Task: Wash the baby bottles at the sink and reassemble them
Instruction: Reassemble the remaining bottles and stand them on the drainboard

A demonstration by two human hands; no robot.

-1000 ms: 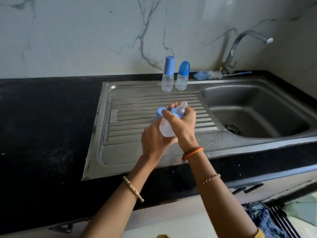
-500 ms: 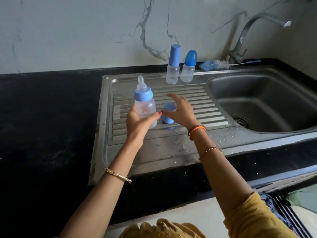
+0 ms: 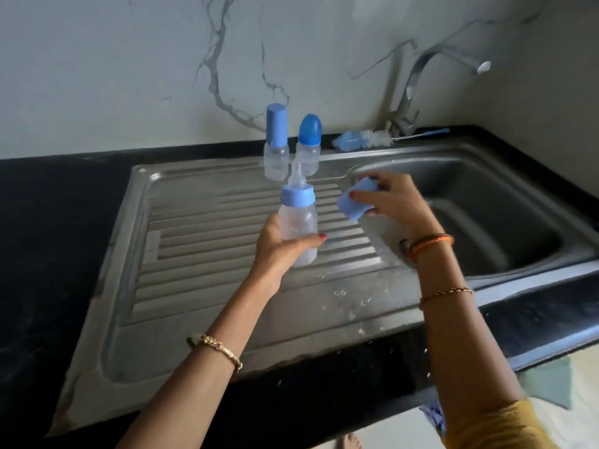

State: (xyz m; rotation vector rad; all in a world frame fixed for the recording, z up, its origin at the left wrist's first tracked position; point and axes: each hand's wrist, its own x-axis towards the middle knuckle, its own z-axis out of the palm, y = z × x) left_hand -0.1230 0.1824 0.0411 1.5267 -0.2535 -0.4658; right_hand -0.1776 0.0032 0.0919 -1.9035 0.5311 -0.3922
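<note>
My left hand (image 3: 278, 246) is nearest, fingers and thumb wrapped round the lower body of the bottle (image 3: 298, 233), which I hold upright above the ribbed drainboard (image 3: 201, 241). Its blue collar and clear teat (image 3: 296, 179) are already on. Just to the right, my right hand (image 3: 393, 202) pinches the blue cap (image 3: 356, 202) between thumb and fingers, tilted, near the bottle but apart from it, at the edge of the basin (image 3: 486, 222).

The step in hand, as I judge it, is capping. I would keep the bottle steady and plumb, turn the cap so its open end faces down, centre it over the teat and press straight so it seats evenly on the collar. Everything looks wet, so a firm grip matters.

Farther back two capped bottles (image 3: 277, 147) stand together by the wall, with a brush (image 3: 363, 139) beside the tap (image 3: 418, 85).
</note>
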